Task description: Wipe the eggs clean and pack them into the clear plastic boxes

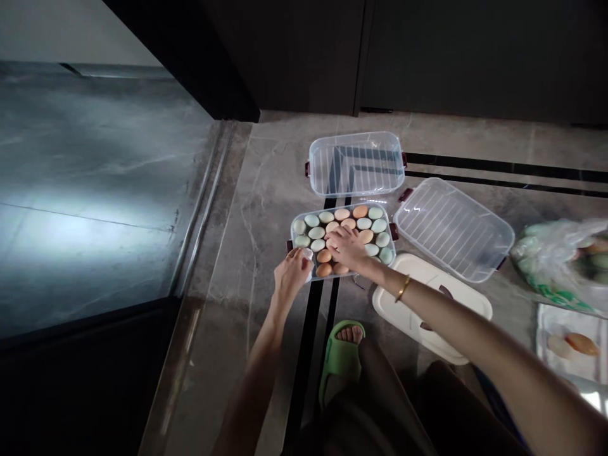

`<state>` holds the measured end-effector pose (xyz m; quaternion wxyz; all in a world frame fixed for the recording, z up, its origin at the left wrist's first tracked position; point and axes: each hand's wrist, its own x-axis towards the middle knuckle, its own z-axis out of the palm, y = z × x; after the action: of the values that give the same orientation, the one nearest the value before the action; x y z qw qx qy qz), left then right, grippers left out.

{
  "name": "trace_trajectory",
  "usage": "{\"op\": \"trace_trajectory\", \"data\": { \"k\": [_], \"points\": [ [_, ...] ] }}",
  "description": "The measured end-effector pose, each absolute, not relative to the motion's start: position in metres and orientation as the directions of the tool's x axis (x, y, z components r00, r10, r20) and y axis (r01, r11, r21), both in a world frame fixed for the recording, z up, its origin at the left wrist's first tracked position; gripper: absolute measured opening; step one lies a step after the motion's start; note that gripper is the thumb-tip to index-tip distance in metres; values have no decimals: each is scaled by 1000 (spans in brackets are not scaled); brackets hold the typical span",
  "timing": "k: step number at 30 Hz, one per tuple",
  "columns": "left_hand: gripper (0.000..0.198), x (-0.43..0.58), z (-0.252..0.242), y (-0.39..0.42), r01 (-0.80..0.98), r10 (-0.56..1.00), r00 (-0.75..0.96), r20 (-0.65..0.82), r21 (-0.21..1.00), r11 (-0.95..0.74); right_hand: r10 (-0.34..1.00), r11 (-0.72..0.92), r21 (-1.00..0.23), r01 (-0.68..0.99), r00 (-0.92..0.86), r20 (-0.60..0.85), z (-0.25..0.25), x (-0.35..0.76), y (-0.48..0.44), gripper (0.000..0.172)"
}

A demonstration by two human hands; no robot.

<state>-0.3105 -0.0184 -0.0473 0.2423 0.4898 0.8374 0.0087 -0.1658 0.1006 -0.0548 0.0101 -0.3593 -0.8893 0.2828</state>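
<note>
A clear plastic box (295,223) on the floor holds rows of eggs (316,233), pale green, cream and brown. Over the middle of these rows is my right hand (349,248), fingers curled down around an egg (329,243) that they partly cover. My left hand (291,273) is at the box's near left corner, closed on a crumpled white tissue (308,254); a bit of white also shows below the fingers. A gap between eggs is visible beside the left hand. Dark red clips stick out at both ends of the box.
Two more clear boxes, one behind (356,166) and one to the right (453,228), lie on the tiles. A cream lid (394,297) is under my right forearm. At far right are a plastic bag of eggs (546,259) and two eggs on a cloth (570,323). Dark cabinets (304,57) stand behind.
</note>
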Motion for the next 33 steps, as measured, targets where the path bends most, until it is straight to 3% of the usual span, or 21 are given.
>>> {"op": "trace_trajectory", "data": {
  "k": [5, 9, 12, 13, 16, 19, 22, 23, 25, 27, 28, 30, 33],
  "points": [
    [33, -306, -44, -29, 726, 830, -430, -355, 410, 551, 664, 506, -566, 650, -713, -225, -30, -57, 111, 22],
    [36, -255, -39, -24, 387, 798, -385, -463, 704, 595, 798, 198, -726, 659, -538, -271, -12, 27, 82, 20],
    [40, -180, -27, -10, 49, 787, -205, -582, 797, 602, 846, 86, -779, 622, -458, -272, 1, 57, 49, 33],
    [40, -151, -23, -5, 29, 801, -134, -584, 805, 592, 871, 93, -773, 627, -428, -242, 4, 62, 39, 35],
    [51, -74, -9, 8, -89, 807, 117, -578, 804, 588, 944, 0, -772, 635, -255, -209, 6, 73, 19, 23],
    [50, -24, 0, 27, -3, 786, 207, -583, 803, 597, 977, -113, -734, 669, -59, -204, 3, 93, 19, 29],
    [44, 4, 2, 64, 182, 801, 206, -563, 826, 534, 995, -99, -715, 693, 45, -94, 2, 126, 33, 23],
    [44, 11, 3, 80, 301, 819, 198, -539, 828, 473, 996, -81, -739, 668, 30, -82, 2, 141, 40, 20],
    [44, 25, 4, 113, 375, 827, 222, -517, 828, 417, 994, -35, -816, 577, -64, -88, 2, 174, 58, 15],
    [47, 38, 7, 143, 433, 839, 217, -499, 819, 376, 988, -27, -844, 536, -113, -103, -2, 216, 84, 29],
    [49, 45, 8, 155, 473, 854, 196, -482, 809, 348, 992, -52, -818, 573, -67, -110, -5, 240, 99, 36],
    [51, 57, 10, 173, 516, 864, 173, -473, 791, 329, 972, -231, -570, 788, 168, -161, -13, 290, 135, 38],
    [48, 72, 8, 178, 397, 792, 225, -567, 796, 457, 917, -399, -386, 832, 353, -186, -31, 360, 186, 42]
  ]
}}
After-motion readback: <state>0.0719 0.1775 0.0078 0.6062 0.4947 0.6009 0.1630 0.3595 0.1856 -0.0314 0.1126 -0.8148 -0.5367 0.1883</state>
